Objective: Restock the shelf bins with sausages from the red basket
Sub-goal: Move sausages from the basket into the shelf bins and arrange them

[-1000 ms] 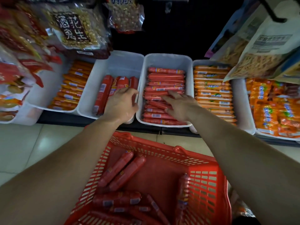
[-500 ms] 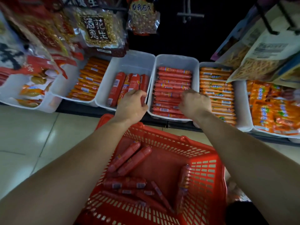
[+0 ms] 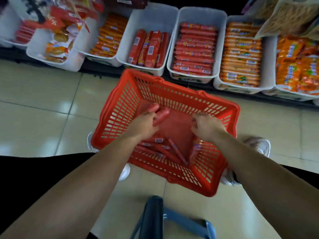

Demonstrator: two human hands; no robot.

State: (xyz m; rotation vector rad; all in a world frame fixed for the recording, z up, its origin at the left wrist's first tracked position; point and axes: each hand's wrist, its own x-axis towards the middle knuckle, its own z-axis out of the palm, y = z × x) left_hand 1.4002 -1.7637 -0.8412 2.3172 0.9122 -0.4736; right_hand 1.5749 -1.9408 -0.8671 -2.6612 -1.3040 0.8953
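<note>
Glossy red plastic-wrapped sausages (image 3: 161, 150) lie in the red slotted plastic basket (image 3: 120, 107) on the floor. Left hand (image 3: 144, 124) clasps two; right hand (image 3: 206, 126) curled, contents indiscernible. White plastic shelf bins (image 3: 172, 42) hold more.

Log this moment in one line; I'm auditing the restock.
phase: fetching | left hand: on sausages in basket | right hand: in basket, apparently empty
</note>
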